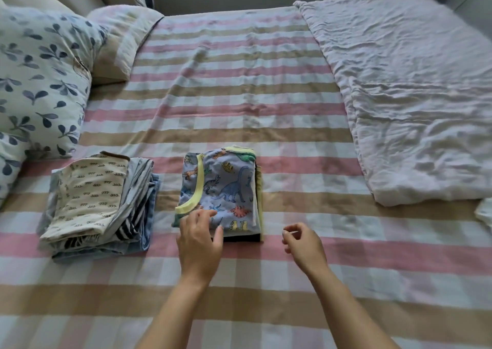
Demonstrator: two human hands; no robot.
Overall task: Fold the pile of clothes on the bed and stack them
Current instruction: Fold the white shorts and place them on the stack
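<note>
The dinosaur top point(226, 189) is folded into a neat rectangle, pale blue with yellow trim. It lies on a small stack in the middle of the bed point(239, 96). My left hand point(199, 245) rests on its near edge, fingers point(206, 214) relaxed and a little spread. My right hand point(303, 245) hangs near it, loosely curled, holding nothing. A second stack point(101, 202) lies left. The sheet has pink and beige stripes, with a leaf-print pillow point(40, 77) left and a wrinkled quilt point(412, 96) right.
</note>
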